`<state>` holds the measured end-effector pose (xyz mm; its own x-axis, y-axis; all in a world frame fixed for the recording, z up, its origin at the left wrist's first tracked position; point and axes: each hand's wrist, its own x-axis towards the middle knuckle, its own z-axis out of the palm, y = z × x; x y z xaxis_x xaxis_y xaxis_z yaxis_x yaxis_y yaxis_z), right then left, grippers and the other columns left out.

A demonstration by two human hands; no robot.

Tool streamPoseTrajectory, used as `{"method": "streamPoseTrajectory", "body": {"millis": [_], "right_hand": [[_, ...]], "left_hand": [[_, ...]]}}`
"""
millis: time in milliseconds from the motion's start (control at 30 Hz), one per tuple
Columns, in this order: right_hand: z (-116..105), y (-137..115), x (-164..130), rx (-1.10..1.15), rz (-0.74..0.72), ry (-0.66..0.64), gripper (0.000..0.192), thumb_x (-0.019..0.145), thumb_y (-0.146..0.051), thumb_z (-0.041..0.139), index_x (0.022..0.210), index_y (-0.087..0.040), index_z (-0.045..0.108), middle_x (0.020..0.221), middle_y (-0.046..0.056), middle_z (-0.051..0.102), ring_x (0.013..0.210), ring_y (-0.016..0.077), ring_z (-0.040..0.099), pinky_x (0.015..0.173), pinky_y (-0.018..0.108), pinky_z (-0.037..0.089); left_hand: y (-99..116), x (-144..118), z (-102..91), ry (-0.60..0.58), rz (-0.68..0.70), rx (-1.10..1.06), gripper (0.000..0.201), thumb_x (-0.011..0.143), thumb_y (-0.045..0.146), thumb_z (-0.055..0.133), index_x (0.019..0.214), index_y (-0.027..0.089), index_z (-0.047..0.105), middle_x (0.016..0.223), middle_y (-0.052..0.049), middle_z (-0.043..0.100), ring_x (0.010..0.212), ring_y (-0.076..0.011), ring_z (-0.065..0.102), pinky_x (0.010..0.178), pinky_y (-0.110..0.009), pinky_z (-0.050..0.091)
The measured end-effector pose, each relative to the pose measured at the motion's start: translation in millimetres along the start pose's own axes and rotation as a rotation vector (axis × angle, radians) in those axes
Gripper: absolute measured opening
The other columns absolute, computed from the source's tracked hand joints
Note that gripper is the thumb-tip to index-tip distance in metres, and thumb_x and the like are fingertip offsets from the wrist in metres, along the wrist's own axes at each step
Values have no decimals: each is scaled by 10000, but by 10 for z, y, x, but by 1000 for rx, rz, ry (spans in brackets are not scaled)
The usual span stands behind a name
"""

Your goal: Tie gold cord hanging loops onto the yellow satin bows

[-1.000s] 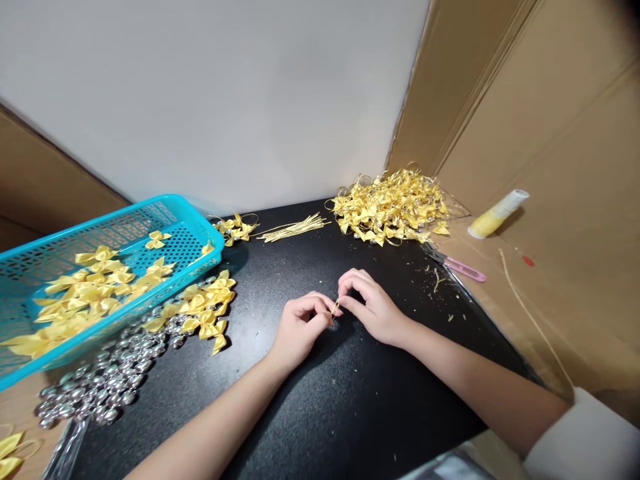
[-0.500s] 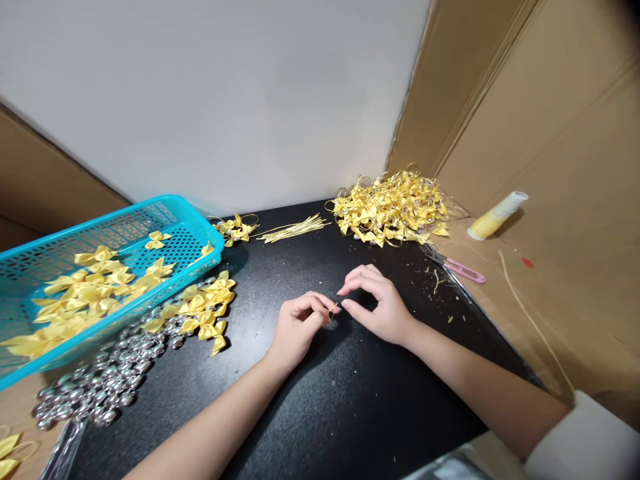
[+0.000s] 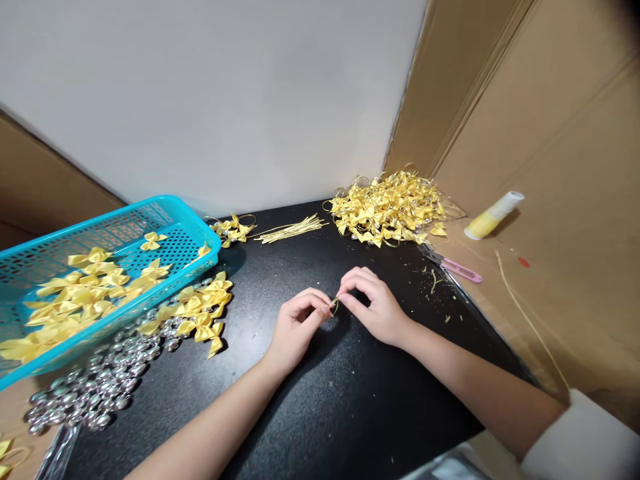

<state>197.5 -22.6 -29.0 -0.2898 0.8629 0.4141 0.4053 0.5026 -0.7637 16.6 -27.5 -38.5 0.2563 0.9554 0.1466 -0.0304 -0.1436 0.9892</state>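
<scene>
Over the middle of the black table, a thin yellow cord (image 3: 335,305) is pinched between my two hands and bends into a small loop. My left hand (image 3: 301,325) is closed on it with thumb and forefinger. From the other side my right hand (image 3: 373,305) grips the cord between thumb and fingertips. Several cut lengths of yellow cord (image 3: 291,229) lie in a bundle behind my hands. Left of my left hand, yellow ribbon bows (image 3: 205,313) rest beside and on a heap of silver bells (image 3: 93,393).
A blue plastic basket (image 3: 200,230) with yellow bows stands at the left. A large pile of yellow bows with cord loops (image 3: 390,210) sits at the back right. Near the right edge are pink thread snips (image 3: 460,270) and a yellow-and-white spool (image 3: 494,215) on cardboard.
My right hand has moved in to my left hand and its fingers have closed on the cord. A half second ago its thumb and fingers were apart.
</scene>
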Motion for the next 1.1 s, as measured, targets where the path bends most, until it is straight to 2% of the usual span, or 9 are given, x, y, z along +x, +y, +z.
{"method": "streamPoseTrajectory", "body": {"millis": [167, 400, 633, 733, 800, 933, 1033, 1100], "right_hand": [[-27, 9, 15, 34, 8, 46, 125, 898, -179, 556, 776, -196, 577, 820, 21, 605, 825, 166, 554, 804, 338, 411], [-39, 21, 21, 85, 39, 93, 130, 908, -207, 535, 780, -203, 563, 819, 21, 581, 811, 164, 547, 791, 325, 418], [-13, 104, 41, 340, 219, 46, 148, 892, -287, 545, 776, -198, 564, 818, 14, 553, 775, 151, 525, 710, 290, 414], [-14, 127, 45, 418, 299, 61, 143, 863, -323, 577, 785, -203, 576, 813, 8, 563, 781, 154, 525, 739, 303, 416], [-15, 129, 38, 538, 371, 53, 122, 834, -326, 603, 871, -210, 598, 879, 19, 597, 839, 163, 550, 787, 318, 428], [-3, 123, 7, 863, 526, -88, 347, 746, -257, 674, 1074, -243, 565, 1108, 43, 581, 951, 168, 590, 864, 349, 449], [27, 118, -17, 928, 537, -211, 520, 658, -168, 754, 1121, -262, 535, 1195, 43, 524, 988, 160, 587, 899, 364, 457], [57, 112, -28, 936, 508, -235, 585, 627, -142, 786, 1135, -268, 523, 1207, 40, 512, 993, 150, 580, 903, 359, 466]], "left_hand": [[11, -9, 7, 8, -21, 37, 187, 828, 230, 631, 666, 176, 708, 730, -18, 671, 714, -131, 592, 722, -234, 455], [2, -35, 12, 68, -178, 33, 195, 819, 300, 653, 702, 168, 734, 665, -13, 704, 645, -125, 605, 667, -223, 469], [40, -23, 32, 94, -217, 51, 206, 790, 337, 669, 710, 159, 737, 593, -4, 680, 562, -106, 556, 579, -203, 446], [28, -26, 29, 100, -228, 52, 229, 788, 355, 663, 696, 153, 721, 564, 3, 653, 535, -99, 528, 558, -201, 433], [21, -28, 27, 99, -232, 53, 234, 789, 360, 657, 699, 152, 714, 551, 9, 636, 526, -95, 516, 551, -199, 424], [26, -26, 30, 92, -219, 58, 242, 792, 354, 647, 671, 148, 690, 548, 13, 621, 529, -93, 507, 552, -199, 411], [33, -23, 31, 77, -195, 60, 258, 797, 339, 638, 622, 150, 656, 553, 13, 617, 536, -94, 507, 561, -202, 410], [29, -24, 29, 69, -185, 58, 259, 799, 334, 634, 616, 152, 646, 554, 13, 616, 535, -96, 509, 562, -206, 410]]}}
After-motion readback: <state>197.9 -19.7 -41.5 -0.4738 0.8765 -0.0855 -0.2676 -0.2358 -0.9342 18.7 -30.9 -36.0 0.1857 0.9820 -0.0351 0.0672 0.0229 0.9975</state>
